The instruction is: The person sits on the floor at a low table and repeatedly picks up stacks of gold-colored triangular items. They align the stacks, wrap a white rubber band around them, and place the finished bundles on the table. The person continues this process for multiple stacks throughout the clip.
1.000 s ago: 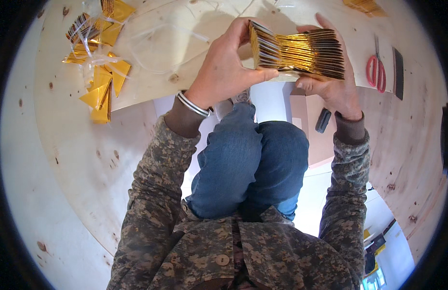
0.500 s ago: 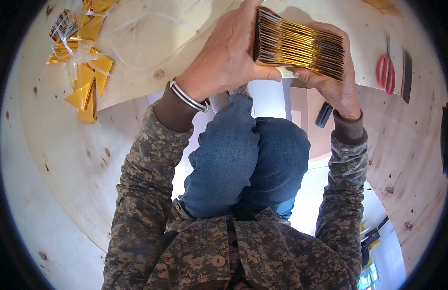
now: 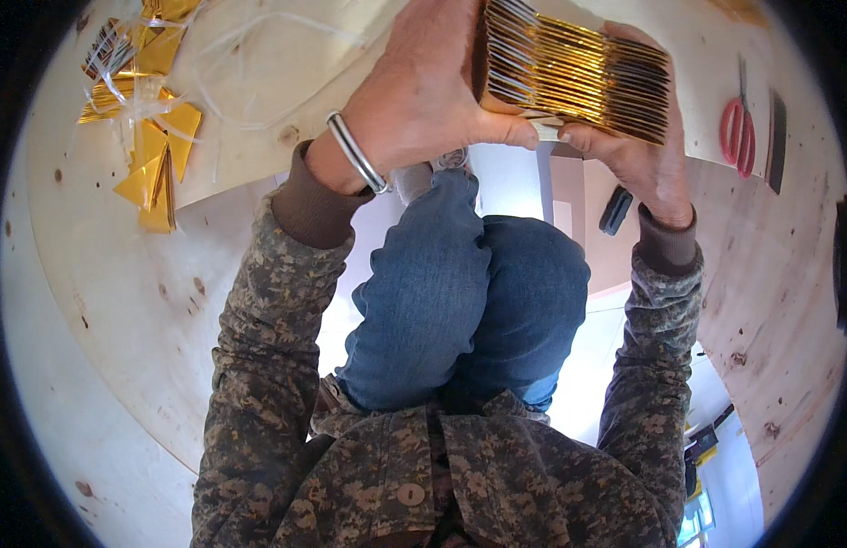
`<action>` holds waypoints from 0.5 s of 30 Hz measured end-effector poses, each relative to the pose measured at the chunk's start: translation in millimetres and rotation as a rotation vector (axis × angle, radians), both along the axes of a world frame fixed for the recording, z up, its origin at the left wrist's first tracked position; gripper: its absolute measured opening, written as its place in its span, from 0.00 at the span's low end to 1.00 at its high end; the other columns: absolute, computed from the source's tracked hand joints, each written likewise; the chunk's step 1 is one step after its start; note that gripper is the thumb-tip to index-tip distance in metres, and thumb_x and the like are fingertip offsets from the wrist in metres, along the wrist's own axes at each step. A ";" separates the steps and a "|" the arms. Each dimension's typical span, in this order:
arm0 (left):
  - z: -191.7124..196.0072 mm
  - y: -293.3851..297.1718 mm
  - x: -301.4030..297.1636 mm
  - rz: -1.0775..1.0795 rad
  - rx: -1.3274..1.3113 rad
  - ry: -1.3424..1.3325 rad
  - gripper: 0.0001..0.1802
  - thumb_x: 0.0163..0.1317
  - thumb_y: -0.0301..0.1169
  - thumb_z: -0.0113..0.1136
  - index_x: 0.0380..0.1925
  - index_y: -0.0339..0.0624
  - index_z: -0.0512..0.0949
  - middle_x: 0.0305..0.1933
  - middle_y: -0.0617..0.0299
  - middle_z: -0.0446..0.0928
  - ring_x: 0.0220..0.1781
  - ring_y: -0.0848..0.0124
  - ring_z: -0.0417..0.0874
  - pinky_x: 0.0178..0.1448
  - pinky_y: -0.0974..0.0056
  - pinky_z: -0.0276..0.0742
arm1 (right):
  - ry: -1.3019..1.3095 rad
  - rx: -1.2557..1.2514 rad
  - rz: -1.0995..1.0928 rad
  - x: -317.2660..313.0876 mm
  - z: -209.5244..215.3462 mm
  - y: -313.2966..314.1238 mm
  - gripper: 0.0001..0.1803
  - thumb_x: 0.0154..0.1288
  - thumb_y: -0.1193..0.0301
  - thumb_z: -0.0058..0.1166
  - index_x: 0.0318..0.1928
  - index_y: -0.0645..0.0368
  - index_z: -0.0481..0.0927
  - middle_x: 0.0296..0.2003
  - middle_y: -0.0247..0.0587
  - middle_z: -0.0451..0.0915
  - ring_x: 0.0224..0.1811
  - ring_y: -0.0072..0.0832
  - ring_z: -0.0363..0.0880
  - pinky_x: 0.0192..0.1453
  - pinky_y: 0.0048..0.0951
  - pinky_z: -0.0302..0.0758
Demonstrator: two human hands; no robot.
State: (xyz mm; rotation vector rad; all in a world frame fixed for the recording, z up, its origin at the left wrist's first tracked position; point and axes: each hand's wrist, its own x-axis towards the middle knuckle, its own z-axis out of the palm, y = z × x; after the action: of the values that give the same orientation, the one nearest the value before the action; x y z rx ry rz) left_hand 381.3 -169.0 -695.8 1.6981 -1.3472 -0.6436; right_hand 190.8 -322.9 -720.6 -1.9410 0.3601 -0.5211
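Note:
A thick stack of folded gold foil sheets (image 3: 579,78) is held between my two hands over the near edge of the table, its layered edges facing me. My left hand (image 3: 433,87) grips the stack's left end, thumb along the underside. At the other end, my right hand (image 3: 647,151) is closed round the stack with its thumb pressed underneath. The two thumbs are a small gap apart. Most fingers of both hands are hidden behind the foil.
On the pale wooden table (image 3: 250,151), several folded gold foil pieces (image 3: 154,155) lie at the left, tangled with clear plastic strips (image 3: 259,110). To the right are red-handled scissors (image 3: 739,137) beside a dark flat strip (image 3: 776,142). My knees (image 3: 478,301) are below the table edge.
Both hands have shifted slightly up and away with the foil stack, and the right hand has moved a little to the right. The grip stays on both ends.

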 end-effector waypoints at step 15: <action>-3.0 0.9 0.7 0.038 -0.074 -0.199 0.47 0.35 0.45 0.79 0.57 0.38 0.69 0.54 0.46 0.69 0.58 0.48 0.68 0.65 0.49 0.60 | 0.132 -0.047 -0.005 -1.1 1.7 0.1 0.43 0.42 0.62 0.78 0.58 0.62 0.71 0.51 0.42 0.74 0.53 0.33 0.77 0.57 0.30 0.78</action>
State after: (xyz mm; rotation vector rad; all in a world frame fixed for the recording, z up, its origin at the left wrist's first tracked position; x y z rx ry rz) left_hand 382.0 -168.2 -698.8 1.7596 -1.4545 -0.4065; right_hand 189.7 -322.8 -718.9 -2.0263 0.4403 -0.4094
